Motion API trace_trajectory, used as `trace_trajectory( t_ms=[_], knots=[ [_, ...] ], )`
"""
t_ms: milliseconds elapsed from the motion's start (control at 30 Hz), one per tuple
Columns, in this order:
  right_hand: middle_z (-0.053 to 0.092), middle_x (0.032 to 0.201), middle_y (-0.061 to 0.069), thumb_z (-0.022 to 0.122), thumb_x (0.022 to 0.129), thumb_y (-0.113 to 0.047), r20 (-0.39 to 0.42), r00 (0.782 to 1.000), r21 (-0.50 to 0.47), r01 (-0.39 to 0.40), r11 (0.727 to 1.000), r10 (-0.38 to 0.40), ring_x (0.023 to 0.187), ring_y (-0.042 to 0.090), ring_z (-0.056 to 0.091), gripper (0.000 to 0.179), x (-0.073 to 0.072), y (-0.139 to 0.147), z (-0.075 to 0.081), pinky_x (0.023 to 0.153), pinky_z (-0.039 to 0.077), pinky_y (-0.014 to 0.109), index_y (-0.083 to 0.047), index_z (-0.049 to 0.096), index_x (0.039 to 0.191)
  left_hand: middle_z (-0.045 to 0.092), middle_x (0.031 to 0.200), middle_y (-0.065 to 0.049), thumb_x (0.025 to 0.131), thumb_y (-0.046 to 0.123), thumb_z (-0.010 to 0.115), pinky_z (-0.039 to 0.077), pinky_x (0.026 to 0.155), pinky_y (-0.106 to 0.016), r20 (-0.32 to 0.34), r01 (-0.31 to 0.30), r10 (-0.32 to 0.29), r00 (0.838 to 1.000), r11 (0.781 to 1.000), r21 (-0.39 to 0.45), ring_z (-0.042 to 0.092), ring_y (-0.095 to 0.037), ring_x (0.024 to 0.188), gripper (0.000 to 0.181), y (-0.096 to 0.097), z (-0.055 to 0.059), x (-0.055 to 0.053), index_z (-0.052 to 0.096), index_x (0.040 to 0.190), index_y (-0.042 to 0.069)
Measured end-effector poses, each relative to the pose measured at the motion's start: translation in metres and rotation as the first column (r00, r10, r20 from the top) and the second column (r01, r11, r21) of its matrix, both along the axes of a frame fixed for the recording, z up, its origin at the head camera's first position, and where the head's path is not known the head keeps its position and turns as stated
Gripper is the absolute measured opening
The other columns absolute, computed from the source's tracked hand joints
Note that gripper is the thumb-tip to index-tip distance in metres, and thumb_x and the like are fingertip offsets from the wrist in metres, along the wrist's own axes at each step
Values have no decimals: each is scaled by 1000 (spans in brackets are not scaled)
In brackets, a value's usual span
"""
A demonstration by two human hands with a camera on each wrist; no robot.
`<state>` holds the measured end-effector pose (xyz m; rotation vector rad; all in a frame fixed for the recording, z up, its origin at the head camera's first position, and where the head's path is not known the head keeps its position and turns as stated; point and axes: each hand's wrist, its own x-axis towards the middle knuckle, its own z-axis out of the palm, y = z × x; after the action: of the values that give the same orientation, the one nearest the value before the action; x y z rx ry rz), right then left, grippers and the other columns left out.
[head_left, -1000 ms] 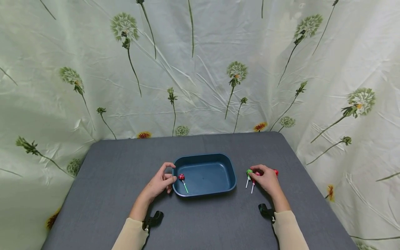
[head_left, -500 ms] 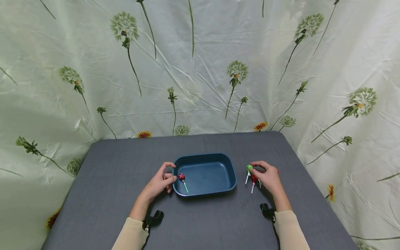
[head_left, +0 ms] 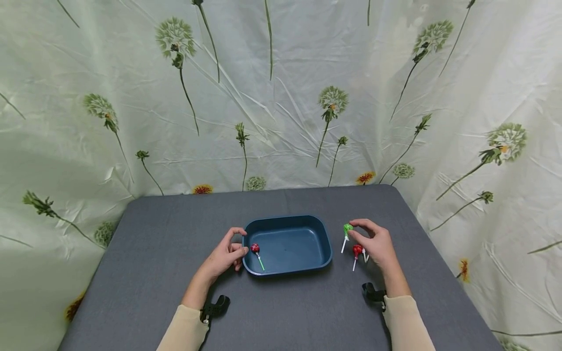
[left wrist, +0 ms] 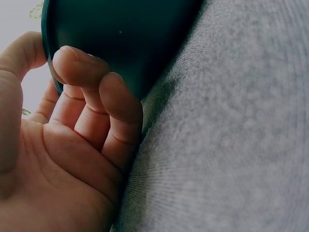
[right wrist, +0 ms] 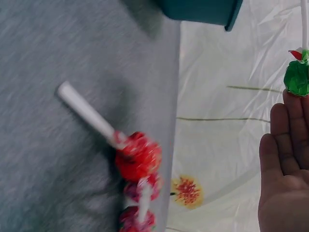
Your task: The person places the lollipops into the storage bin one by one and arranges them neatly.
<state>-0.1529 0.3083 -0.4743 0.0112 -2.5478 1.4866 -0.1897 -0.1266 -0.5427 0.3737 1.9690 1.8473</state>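
Note:
In the head view, a blue rectangular plastic tray rests on the table, and inside its left end lies a red-wrapped lollipop with a green stick. My left hand grips the tray's left side, thumb and forefinger at the rim. To the tray's right, my right hand pinches a green-wrapped lollipop by its candy end, its white stick pointing down. Below that hand a red lollipop lies on the table. The right wrist view shows more wrapped lollipops behind the red lollipop.
A dark grey cloth covers the table. Behind and beside it hangs a pale curtain printed with dandelions. Each wrist wears a black camera mount, such as the left mount.
My right hand has taken the green lollipop from among the others and raised it off the table. More of the red lollipop now shows. My left hand and the tray have stayed still.

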Motion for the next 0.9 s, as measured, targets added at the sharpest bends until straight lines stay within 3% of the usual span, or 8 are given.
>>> trace_trajectory(
  t_ms=[100,167,233,467,567,767,900],
  knots=[
    [69,114,6,76,89,-29,-43,999,-25,-22,999,21,111,12,62,31,-5,-1,-5,104,44,21,-14,71,116,53,67,-5,99,18,61,49,54,-30,3,2,-2,1000,1000,7,52,-17,52,45,0,0,1,33,134,16],
    [69,115,10,76,89,-24,-56,998,-52,-40,998,37,112,16,62,31,-6,-5,-2,100,41,12,-11,71,116,53,67,-5,99,18,61,48,54,-30,4,3,-3,1000,1000,9,52,-17,52,44,0,0,1,33,134,16],
    [68,115,13,76,89,-18,-72,996,-75,-61,995,55,112,17,62,30,-8,-10,3,100,41,11,-8,71,117,53,67,-5,100,18,61,48,54,-30,4,4,-4,1000,1000,11,52,-17,52,44,0,0,1,33,134,16],
    [68,116,18,74,90,-10,-74,992,-88,-113,990,107,113,23,62,30,-5,-42,35,102,42,15,1,68,117,53,67,-5,100,18,61,49,54,-30,6,6,-6,1000,1000,18,52,-17,52,45,-1,1,0,33,135,15],
    [69,116,14,73,91,-13,-50,992,-80,-124,989,120,115,24,61,30,-6,-53,42,106,42,22,0,68,118,53,67,-5,99,18,61,48,55,-30,10,6,-6,1000,1000,17,52,-18,52,45,0,1,0,33,135,15],
    [68,117,13,73,91,-14,-46,984,-124,-178,976,173,119,29,60,30,-11,-71,43,112,39,47,-1,68,118,52,67,-6,100,17,61,48,54,-30,6,9,-9,1000,1000,16,52,-18,52,46,0,1,0,32,135,13],
    [68,117,14,73,91,-12,-53,975,-158,-222,962,217,119,31,59,29,-15,-84,43,111,41,35,0,68,117,52,66,-5,100,17,60,48,54,-30,-8,15,-15,1000,1000,17,52,-17,51,46,-1,0,-1,31,136,11]
  ],
)
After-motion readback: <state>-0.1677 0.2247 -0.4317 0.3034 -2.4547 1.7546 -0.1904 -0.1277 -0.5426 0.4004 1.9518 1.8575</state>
